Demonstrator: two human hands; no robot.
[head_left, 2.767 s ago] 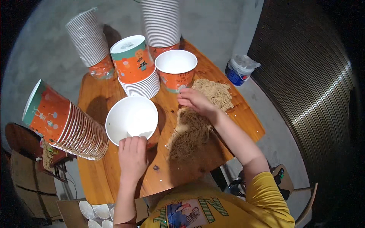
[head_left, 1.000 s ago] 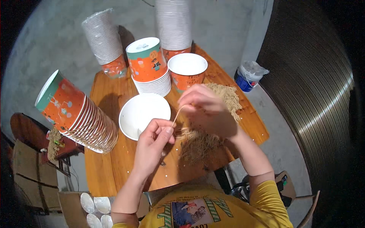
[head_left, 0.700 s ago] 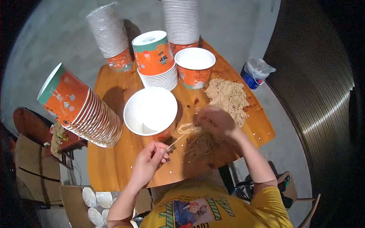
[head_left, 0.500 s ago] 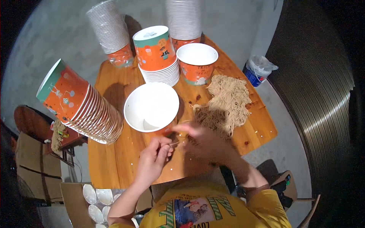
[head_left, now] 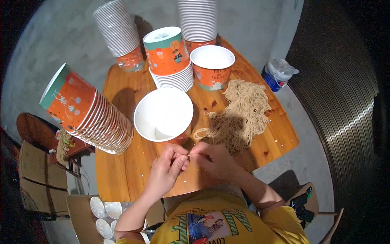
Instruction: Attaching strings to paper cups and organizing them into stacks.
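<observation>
My left hand point(head_left: 165, 168) pinches the end of a thin beige string, only a short bit of which shows. Against its fingertips, my right hand point(head_left: 217, 162) is closed in a pinch at the same string. Both hands meet over the near part of the wooden table, just below an open paper bucket point(head_left: 162, 112), white inside and orange outside. Beside the right hand lies a tangled pile of beige strings point(head_left: 250, 105), partly in its shadow. One loop of it curls out toward the bucket.
A leaning stack of upturned orange buckets point(head_left: 75, 103) has string wound along its rims. Another upturned stack point(head_left: 166, 53), an upright bucket point(head_left: 212, 61) and wrapped stacks point(head_left: 115, 30) stand toward the back. Beyond the table are a blue pail point(head_left: 276, 77) and a cardboard box point(head_left: 79, 211) of white-looking cups.
My right hand has come down and left from beside the bucket, and its fingers now meet those of my left hand. The left hand has barely moved.
</observation>
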